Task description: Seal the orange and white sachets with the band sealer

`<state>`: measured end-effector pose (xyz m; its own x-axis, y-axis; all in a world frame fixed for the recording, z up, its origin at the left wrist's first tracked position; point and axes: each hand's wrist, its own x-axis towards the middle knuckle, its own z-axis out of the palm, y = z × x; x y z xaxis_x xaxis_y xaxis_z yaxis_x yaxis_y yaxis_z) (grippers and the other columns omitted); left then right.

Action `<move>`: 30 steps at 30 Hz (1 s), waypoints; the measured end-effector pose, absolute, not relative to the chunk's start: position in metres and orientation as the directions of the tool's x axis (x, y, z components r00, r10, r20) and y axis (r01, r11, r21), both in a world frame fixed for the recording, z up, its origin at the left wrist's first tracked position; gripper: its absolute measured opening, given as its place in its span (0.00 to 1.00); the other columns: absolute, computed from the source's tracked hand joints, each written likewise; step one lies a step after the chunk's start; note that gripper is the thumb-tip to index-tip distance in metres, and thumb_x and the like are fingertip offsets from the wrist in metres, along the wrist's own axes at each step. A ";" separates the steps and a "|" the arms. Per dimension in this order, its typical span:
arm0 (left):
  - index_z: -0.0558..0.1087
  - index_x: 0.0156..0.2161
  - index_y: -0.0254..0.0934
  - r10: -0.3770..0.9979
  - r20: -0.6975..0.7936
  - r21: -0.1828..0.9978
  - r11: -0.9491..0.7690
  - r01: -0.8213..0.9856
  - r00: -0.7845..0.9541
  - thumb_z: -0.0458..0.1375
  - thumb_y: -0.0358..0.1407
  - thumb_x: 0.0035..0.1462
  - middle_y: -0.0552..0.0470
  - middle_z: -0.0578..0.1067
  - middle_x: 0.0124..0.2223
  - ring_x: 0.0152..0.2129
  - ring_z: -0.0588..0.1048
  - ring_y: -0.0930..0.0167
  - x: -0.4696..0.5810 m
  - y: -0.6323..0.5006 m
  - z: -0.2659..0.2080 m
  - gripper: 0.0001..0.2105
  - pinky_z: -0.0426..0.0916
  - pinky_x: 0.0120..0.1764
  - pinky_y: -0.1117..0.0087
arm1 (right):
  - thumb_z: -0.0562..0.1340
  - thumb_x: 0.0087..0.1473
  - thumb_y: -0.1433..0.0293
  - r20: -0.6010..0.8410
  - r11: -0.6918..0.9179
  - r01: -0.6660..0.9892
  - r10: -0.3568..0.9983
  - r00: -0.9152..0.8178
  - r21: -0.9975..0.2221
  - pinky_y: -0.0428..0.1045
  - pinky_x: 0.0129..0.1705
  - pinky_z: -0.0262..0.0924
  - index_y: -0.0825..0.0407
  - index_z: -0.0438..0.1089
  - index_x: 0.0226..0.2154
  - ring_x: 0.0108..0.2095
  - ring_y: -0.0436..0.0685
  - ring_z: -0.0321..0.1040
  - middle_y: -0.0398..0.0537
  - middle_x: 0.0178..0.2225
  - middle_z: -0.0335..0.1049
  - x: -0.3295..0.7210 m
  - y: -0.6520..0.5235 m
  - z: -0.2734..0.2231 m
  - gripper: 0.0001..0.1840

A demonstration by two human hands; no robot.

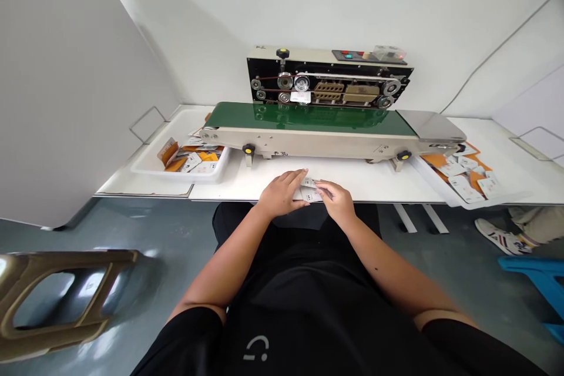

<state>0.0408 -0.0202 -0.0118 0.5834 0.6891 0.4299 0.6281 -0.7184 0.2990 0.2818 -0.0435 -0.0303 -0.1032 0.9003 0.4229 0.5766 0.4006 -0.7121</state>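
White, flat, dark-printed packets [312,195]

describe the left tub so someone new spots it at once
Find the green conveyor belt. By its left end sits a white plastic tub of orange and white packets. Unlike the right tub, it sits at the end without the metal plate.

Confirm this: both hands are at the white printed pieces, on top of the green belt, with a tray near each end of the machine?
Not quite: the head view shows the left hand and right hand at the white printed pieces by the front edge of the table, not on the green belt. The rest stands.
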 end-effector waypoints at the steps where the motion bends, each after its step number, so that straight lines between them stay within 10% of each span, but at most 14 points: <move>1: 0.48 0.78 0.39 0.686 0.435 0.292 -0.720 0.629 0.583 0.61 0.60 0.63 0.33 0.65 0.72 0.67 0.67 0.47 0.041 -0.021 -0.012 0.48 0.67 0.64 0.46 | 0.60 0.66 0.61 0.417 0.390 0.569 0.904 -0.090 -0.724 0.65 0.63 0.71 0.40 0.81 0.46 0.58 0.65 0.77 0.45 0.53 0.81 0.281 -0.042 -0.029 0.14; 9: 0.47 0.78 0.38 0.724 0.406 0.274 -0.679 0.681 0.558 0.66 0.52 0.62 0.34 0.64 0.73 0.67 0.66 0.45 0.041 -0.018 -0.011 0.49 0.66 0.64 0.46 | 0.57 0.67 0.58 0.532 0.363 0.645 0.843 0.081 -0.673 0.60 0.54 0.75 0.45 0.79 0.46 0.48 0.64 0.81 0.52 0.45 0.83 0.315 -0.013 -0.004 0.17; 16: 0.56 0.76 0.42 0.725 0.412 0.300 -0.680 0.669 0.552 0.66 0.49 0.62 0.38 0.63 0.74 0.66 0.68 0.47 0.039 -0.015 -0.008 0.42 0.66 0.64 0.45 | 0.54 0.70 0.52 0.533 0.228 0.520 0.625 0.570 -0.823 0.51 0.31 0.70 0.54 0.66 0.60 0.25 0.54 0.73 0.51 0.36 0.77 0.451 0.099 0.102 0.27; 22: 0.59 0.74 0.43 0.741 0.382 0.273 -0.661 0.699 0.552 0.67 0.49 0.62 0.39 0.64 0.74 0.64 0.70 0.46 0.040 -0.016 -0.003 0.40 0.69 0.63 0.45 | 0.65 0.66 0.55 0.149 -0.051 0.313 0.800 0.581 -0.948 0.58 0.36 0.72 0.61 0.73 0.50 0.24 0.56 0.70 0.43 0.22 0.66 0.494 0.176 0.151 0.24; 30: 0.58 0.74 0.41 0.757 0.320 0.187 -0.640 0.745 0.570 0.62 0.51 0.66 0.41 0.62 0.75 0.66 0.68 0.50 0.040 -0.017 0.000 0.38 0.68 0.64 0.48 | 0.58 0.70 0.70 0.388 0.092 0.507 0.762 0.519 -0.857 0.54 0.51 0.67 0.66 0.72 0.48 0.40 0.52 0.71 0.60 0.40 0.78 0.448 0.137 0.141 0.14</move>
